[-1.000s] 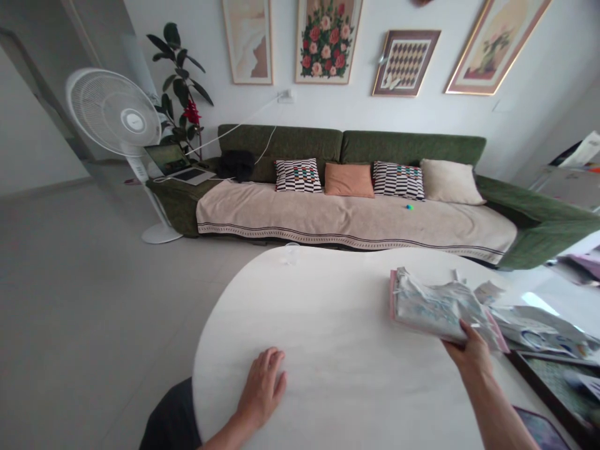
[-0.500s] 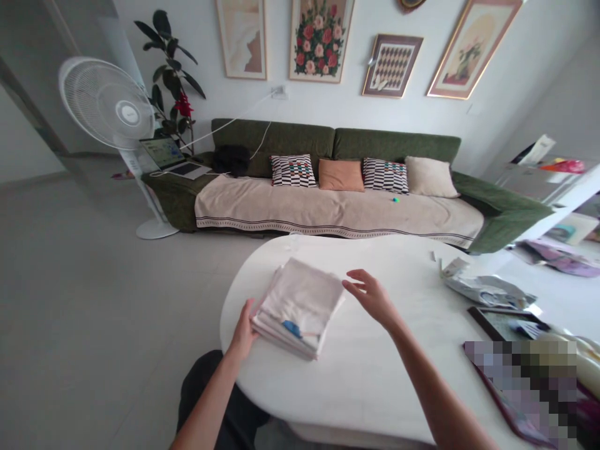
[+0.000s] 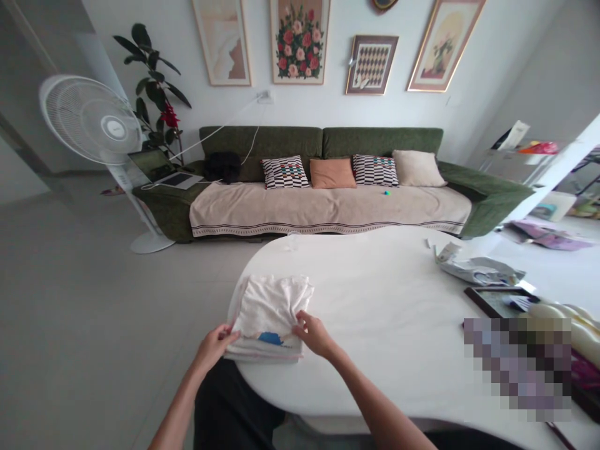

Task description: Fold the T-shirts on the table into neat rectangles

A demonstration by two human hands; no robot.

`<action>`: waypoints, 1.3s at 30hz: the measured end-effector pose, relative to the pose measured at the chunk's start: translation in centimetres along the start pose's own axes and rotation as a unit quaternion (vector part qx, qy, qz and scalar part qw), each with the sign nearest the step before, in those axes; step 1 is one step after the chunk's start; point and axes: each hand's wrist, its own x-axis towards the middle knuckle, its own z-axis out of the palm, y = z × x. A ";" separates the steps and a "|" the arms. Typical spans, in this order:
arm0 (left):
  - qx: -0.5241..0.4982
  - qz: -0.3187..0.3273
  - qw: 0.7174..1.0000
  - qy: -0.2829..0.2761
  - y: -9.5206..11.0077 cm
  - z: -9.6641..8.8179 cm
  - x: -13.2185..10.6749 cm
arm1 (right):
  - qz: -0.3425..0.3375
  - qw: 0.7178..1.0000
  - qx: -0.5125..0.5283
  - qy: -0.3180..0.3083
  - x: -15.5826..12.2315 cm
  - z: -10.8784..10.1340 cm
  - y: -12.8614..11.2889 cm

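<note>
Cloth stack [image 3: 272, 306] on table [image 3: 384, 312], nr its L end. Blue print [image 3: 270, 338] by nr edge, which runs approx L–R; looks squarish, long axis unclear. L hand [image 3: 213, 349] pinching L edge; R hand [image 3: 315, 334] pinching puckered R side.

With twelve o'clock straight ahead of me, I count two hands of mine, left hand [image 3: 213, 349] and right hand [image 3: 313, 331], one folded stack [image 3: 269, 312] and one table [image 3: 375, 300]. At twelve: one sofa [image 3: 382, 139], four cushions [image 3: 332, 173], four rectangular framed pictures [image 3: 300, 44]. At eleven: one fan [image 3: 91, 119], one plant [image 3: 152, 90], one laptop [image 3: 174, 181]. At two: one silver bag [image 3: 480, 272].
</note>
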 end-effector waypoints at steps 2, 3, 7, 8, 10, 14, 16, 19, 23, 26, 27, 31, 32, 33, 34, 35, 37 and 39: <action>0.081 0.047 0.995 -0.045 0.7 -2.0 0.9 | 0.013 0.999 -0.032 -0.003 0.5 -1.3 1.0; 0.116 0.077 0.989 -0.044 1.5 -2.7 1.6 | 0.023 0.999 -0.048 0.006 1.0 -1.8 1.2; 0.206 0.234 0.950 -0.004 7.0 -2.2 5.5 | 0.015 0.994 -0.096 0.040 4.2 -2.7 0.2; 0.229 0.258 0.938 -0.010 8.3 -1.4 6.6 | 0.003 0.994 -0.105 0.040 5.0 -2.6 -0.5; 0.275 0.275 0.921 -0.035 10.2 0.4 8.3 | -0.012 0.992 -0.124 0.034 6.2 -2.2 -1.7; 0.319 0.266 0.908 -0.053 11.0 2.5 9.4 | -0.025 0.986 -0.164 0.021 6.4 -1.7 -2.8; 0.332 0.269 0.903 -0.047 11.1 2.3 8.8 | -0.045 0.982 -0.181 0.013 5.4 -2.1 -2.7; 0.363 0.305 0.879 -0.056 11.7 1.0 6.3 | -0.084 0.977 -0.196 -0.005 3.3 -3.5 -2.1; 0.418 0.412 0.804 -0.094 12.4 -1.0 1.0 | -0.223 0.945 -0.237 -0.023 -0.7 -6.3 -1.2; 0.426 0.451 0.777 -0.111 12.8 -2.5 -2.4 | -0.310 0.918 -0.248 -0.016 -3.8 -8.4 -0.8; 0.426 0.450 0.777 -0.108 13.1 -3.0 -3.1 | -0.320 0.917 -0.239 0.000 -4.6 -9.2 -0.8; 0.449 0.437 0.777 -0.062 16.5 -5.5 -2.6 | -0.303 0.935 -0.160 0.094 -5.8 -13.9 -0.6; 0.451 0.441 0.775 -0.041 18.2 -6.1 -1.9 | -0.292 0.941 -0.136 0.108 -5.4 -15.6 -0.7; 0.445 0.448 0.775 -0.019 20.2 -6.7 -1.1 | -0.278 0.946 -0.114 0.125 -4.8 -17.5 -0.9; 0.430 0.459 0.778 0.009 22.6 -7.1 -0.3 | -0.261 0.949 -0.095 0.147 -4.1 -19.6 -1.3; 0.409 0.468 0.782 0.037 25.2 -7.6 0.4 | -0.242 0.950 -0.082 0.180 -3.4 -21.9 -1.8; 0.338 0.483 0.802 0.099 30.8 -8.4 1.3 | -0.190 0.938 -0.078 0.280 -2.3 -26.8 -3.3; 0.264 0.487 0.820 0.145 35.9 -9.0 1.2 | -0.165 0.920 -0.084 0.347 -2.6 -31.5 -5.1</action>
